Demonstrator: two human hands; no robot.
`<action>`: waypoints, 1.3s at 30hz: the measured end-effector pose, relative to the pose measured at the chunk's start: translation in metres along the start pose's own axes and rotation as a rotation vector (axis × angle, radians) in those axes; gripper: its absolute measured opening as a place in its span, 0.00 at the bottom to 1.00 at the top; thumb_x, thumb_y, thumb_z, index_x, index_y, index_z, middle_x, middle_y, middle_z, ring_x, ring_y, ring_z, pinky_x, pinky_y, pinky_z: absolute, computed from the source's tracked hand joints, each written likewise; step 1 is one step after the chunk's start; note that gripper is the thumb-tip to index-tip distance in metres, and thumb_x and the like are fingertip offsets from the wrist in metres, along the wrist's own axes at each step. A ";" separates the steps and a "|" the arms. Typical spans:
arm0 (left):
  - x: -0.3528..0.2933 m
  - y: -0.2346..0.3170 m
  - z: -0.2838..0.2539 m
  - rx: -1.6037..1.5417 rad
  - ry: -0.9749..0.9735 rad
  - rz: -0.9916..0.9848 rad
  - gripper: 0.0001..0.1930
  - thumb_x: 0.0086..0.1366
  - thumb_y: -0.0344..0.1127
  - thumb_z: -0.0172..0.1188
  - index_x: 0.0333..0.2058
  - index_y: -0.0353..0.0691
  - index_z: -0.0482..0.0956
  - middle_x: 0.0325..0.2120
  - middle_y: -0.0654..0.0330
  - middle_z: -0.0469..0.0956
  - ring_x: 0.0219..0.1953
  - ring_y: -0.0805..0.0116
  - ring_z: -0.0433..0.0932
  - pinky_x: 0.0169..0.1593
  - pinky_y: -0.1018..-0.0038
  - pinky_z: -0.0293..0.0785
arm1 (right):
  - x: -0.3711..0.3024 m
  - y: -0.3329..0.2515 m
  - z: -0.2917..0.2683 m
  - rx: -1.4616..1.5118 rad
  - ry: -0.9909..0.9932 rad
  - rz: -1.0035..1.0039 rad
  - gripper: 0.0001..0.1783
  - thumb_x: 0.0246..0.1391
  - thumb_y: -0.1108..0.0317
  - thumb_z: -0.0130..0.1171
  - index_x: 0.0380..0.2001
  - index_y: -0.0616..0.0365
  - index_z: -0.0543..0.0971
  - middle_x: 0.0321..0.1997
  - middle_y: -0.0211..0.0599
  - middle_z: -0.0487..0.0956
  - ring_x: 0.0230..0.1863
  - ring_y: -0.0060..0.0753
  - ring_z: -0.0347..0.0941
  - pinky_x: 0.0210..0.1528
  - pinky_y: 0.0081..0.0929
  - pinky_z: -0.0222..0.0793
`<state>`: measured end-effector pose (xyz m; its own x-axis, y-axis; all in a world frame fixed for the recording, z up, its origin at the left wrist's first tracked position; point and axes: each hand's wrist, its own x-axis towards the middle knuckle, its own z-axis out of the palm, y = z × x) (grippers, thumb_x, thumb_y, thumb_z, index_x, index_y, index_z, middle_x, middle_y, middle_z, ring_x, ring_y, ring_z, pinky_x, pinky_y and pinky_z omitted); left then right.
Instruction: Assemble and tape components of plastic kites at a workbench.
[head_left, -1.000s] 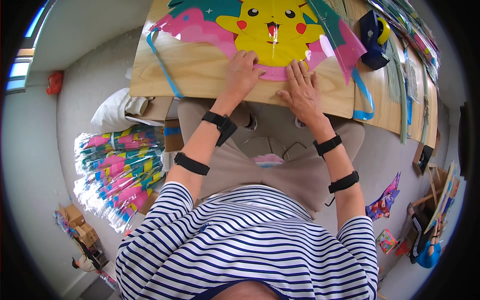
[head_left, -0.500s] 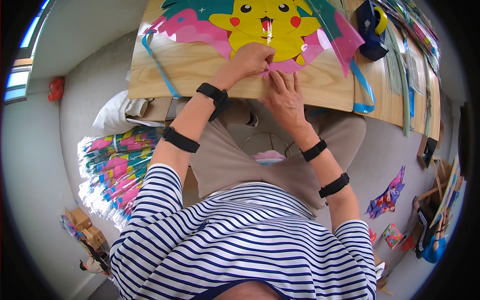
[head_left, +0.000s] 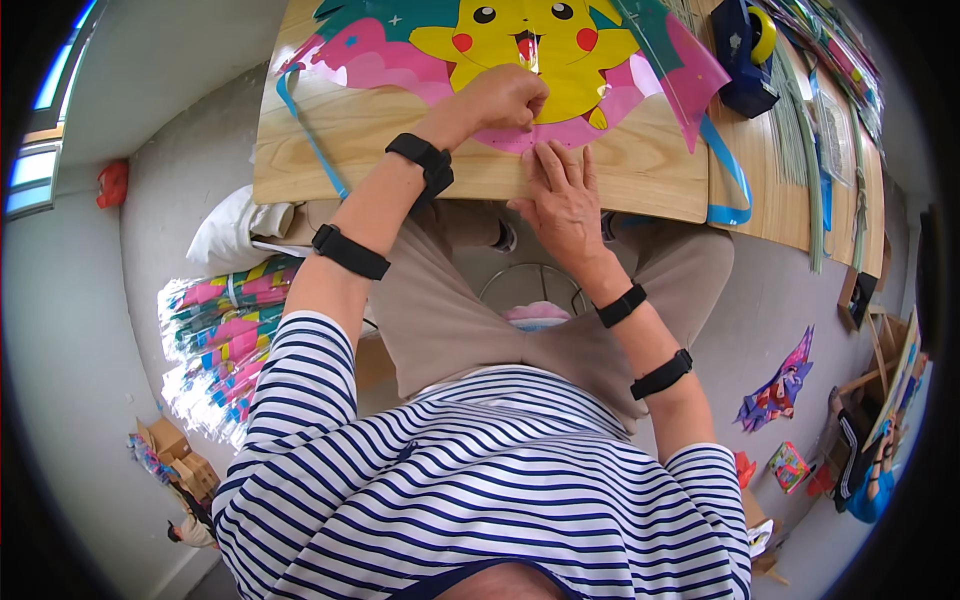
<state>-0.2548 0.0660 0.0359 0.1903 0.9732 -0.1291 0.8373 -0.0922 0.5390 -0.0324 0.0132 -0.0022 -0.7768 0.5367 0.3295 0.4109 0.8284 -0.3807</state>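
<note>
A glossy plastic kite sail point(head_left: 390, 75) lies on the wooden table. It is teal and pink, with a yellow cartoon creature printed in the middle. Over the creature's lower body is my left hand point(head_left: 497, 100), closed with thumb and fingertips together; whatever they pinch, if anything, is hidden. My right hand point(head_left: 565, 205) rests at the table's near edge, its fingers stretched out and their tips on the pink bottom edge of the sail. Blue ribbons point(head_left: 735, 180) run from the sail's left and right sides toward the front edge.
A dark blue tape dispenser point(head_left: 745, 65) with a yellow roll stands right of the sail. Beyond it lie thin pale rods point(head_left: 800, 150) and more printed film. Bundled printed film point(head_left: 235, 330) lies at the lower left, below a white cloth point(head_left: 240, 230). Wooden table point(head_left: 640, 190) edge faces my lap.
My left hand has lifted away from the sail's bottom edge, moving slightly up and left. My right hand stays near the edge, its fingers a little straighter.
</note>
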 end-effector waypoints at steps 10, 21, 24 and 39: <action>0.007 -0.017 -0.003 -0.030 0.059 -0.015 0.06 0.48 0.27 0.68 0.27 0.37 0.81 0.23 0.55 0.82 0.27 0.57 0.81 0.32 0.64 0.74 | 0.000 -0.001 0.003 -0.031 0.019 -0.024 0.41 0.45 0.55 0.72 0.61 0.62 0.72 0.64 0.40 0.68 0.70 0.45 0.61 0.75 0.58 0.47; -0.092 0.043 0.048 0.125 0.471 0.003 0.12 0.61 0.25 0.60 0.44 0.33 0.80 0.45 0.48 0.79 0.51 0.46 0.75 0.55 0.57 0.72 | -0.004 0.003 0.001 -0.049 -0.013 -0.010 0.41 0.45 0.51 0.71 0.59 0.63 0.74 0.63 0.48 0.70 0.68 0.50 0.62 0.72 0.52 0.53; -0.109 0.039 0.069 0.201 0.550 -0.023 0.14 0.62 0.27 0.61 0.47 0.33 0.80 0.49 0.49 0.78 0.54 0.47 0.74 0.58 0.57 0.70 | 0.001 0.000 0.000 0.100 0.076 0.007 0.39 0.48 0.54 0.70 0.60 0.65 0.72 0.60 0.48 0.72 0.67 0.51 0.64 0.72 0.49 0.55; -0.111 0.042 0.070 0.141 0.467 -0.110 0.17 0.59 0.26 0.63 0.48 0.35 0.80 0.56 0.50 0.76 0.60 0.47 0.71 0.64 0.58 0.66 | -0.037 0.122 -0.125 -0.295 0.393 0.476 0.12 0.47 0.66 0.67 0.36 0.56 0.79 0.38 0.44 0.77 0.43 0.49 0.74 0.43 0.42 0.73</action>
<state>-0.2054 -0.0605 0.0147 -0.1261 0.9663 0.2246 0.9067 0.0204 0.4213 0.1055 0.1142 0.0470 -0.2713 0.8252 0.4954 0.8210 0.4671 -0.3284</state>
